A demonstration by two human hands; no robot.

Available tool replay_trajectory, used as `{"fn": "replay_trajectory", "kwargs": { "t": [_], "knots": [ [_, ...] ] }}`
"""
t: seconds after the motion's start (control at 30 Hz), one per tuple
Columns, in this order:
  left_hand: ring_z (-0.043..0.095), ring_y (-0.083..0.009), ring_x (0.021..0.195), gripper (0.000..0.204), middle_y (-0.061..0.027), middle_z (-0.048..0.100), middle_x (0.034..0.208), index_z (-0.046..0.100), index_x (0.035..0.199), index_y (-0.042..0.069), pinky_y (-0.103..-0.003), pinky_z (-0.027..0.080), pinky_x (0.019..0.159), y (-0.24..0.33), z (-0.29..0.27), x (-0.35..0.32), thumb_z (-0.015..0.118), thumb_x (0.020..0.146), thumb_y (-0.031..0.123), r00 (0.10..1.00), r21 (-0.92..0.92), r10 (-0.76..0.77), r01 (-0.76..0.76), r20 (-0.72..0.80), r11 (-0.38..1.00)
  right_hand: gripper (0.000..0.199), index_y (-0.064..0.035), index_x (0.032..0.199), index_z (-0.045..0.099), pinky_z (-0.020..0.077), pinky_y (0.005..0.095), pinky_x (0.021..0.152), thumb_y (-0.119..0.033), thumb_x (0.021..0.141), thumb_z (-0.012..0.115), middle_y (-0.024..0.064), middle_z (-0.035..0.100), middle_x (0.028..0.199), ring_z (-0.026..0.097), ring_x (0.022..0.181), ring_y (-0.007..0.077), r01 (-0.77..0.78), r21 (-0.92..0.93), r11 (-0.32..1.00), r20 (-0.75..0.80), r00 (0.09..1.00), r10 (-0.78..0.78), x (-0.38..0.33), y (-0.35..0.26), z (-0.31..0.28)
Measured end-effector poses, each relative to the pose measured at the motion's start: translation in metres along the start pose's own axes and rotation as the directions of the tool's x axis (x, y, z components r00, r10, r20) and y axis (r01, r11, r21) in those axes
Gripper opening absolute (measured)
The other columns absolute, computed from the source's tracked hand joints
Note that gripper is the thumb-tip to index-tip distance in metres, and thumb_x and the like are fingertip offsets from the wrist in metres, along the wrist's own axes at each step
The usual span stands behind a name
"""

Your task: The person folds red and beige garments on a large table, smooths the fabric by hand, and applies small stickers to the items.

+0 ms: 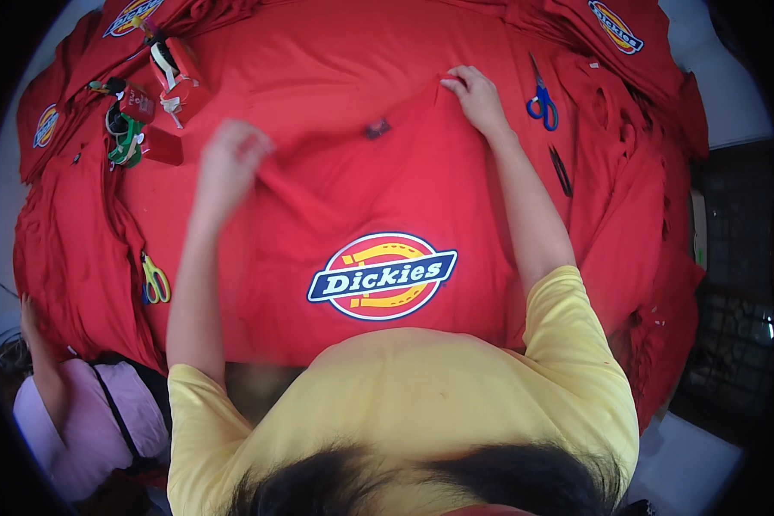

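A red T-shirt (404, 193) lies spread in front of me, with an oval logo print (383, 277) in yellow, white and dark blue on its front. A small dark neck label (377, 129) shows at its collar. My right hand (477, 96) is closed, pinching the shirt's fabric at the far right shoulder. Over the shirt's far left corner is my left hand (232, 155), smeared by motion. Whether its fingers grip the fabric cannot be made out. Some folds of the shirt beside that hand are raised and blurred.
Blue-handled scissors (542, 107) and black thread snips (561, 170) lie at right. Yellow-handled scissors (155, 279) are at left. Red (179, 82) and green (127, 142) tape dispensers stand far left. Piled red shirts (619, 198) line the sides. Another person's arm (47, 361) reaches in at lower left.
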State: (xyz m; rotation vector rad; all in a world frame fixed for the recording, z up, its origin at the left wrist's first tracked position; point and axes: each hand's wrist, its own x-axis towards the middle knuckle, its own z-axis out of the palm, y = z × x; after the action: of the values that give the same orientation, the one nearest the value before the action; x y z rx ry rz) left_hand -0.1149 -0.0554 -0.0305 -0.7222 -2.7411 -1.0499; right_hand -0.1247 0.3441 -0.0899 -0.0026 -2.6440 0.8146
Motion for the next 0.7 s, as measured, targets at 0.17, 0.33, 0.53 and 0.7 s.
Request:
{"fn": "replay_trajectory", "kwargs": {
  "t": [0.17,0.33,0.53,0.7],
  "knots": [
    [0.063,-0.0297,0.080,0.029,-0.0161,0.064,0.081,0.061,0.095,0.001,-0.035,0.048,0.077,-0.075,0.002,0.067,0.059,0.091,0.030,0.971,0.030,-0.225,0.227,-0.077,0.973,0.025,-0.0067,0.091,0.061,0.0472,0.0445,0.072,-0.031,0.091,0.056,0.0125,0.059,0.086,0.060,0.082,0.0335,0.060,-0.310,0.949,-0.071,0.994,-0.086,0.007,0.002,0.010],
    [0.063,-0.0317,0.091,0.032,-0.0166,0.066,0.092,0.062,0.100,0.003,-0.037,0.048,0.081,-0.089,0.035,0.067,0.059,0.089,0.033,0.929,0.196,-0.328,0.294,0.172,0.935,0.031,-0.0061,0.084,0.059,0.0469,0.0466,0.071,-0.036,0.092,0.054,0.0125,0.062,0.087,0.061,0.082,0.0342,0.030,-0.310,0.950,-0.065,0.997,-0.052,0.005,0.023,0.016],
    [0.062,-0.0255,0.099,0.042,-0.0175,0.065,0.102,0.062,0.111,0.001,-0.034,0.046,0.085,-0.072,0.031,0.083,0.066,0.084,0.033,0.900,0.112,-0.287,0.265,0.327,0.958,0.034,-0.0040,0.085,0.058,0.0458,0.0434,0.076,-0.037,0.093,0.052,0.0147,0.064,0.091,0.060,0.090,0.0335,-0.063,-0.193,0.979,0.235,0.966,0.108,0.017,-0.017,-0.010],
    [0.062,-0.0244,0.073,0.043,-0.0147,0.065,0.080,0.062,0.090,0.000,-0.037,0.048,0.069,-0.062,0.036,0.098,0.069,0.081,0.041,0.947,-0.089,-0.296,0.308,0.128,0.947,0.031,-0.0036,0.086,0.055,0.0476,0.0446,0.073,-0.034,0.093,0.052,0.0124,0.064,0.091,0.061,0.086,0.0317,-0.065,-0.214,0.975,0.089,0.992,0.086,0.017,-0.021,0.007]
  ]
}}
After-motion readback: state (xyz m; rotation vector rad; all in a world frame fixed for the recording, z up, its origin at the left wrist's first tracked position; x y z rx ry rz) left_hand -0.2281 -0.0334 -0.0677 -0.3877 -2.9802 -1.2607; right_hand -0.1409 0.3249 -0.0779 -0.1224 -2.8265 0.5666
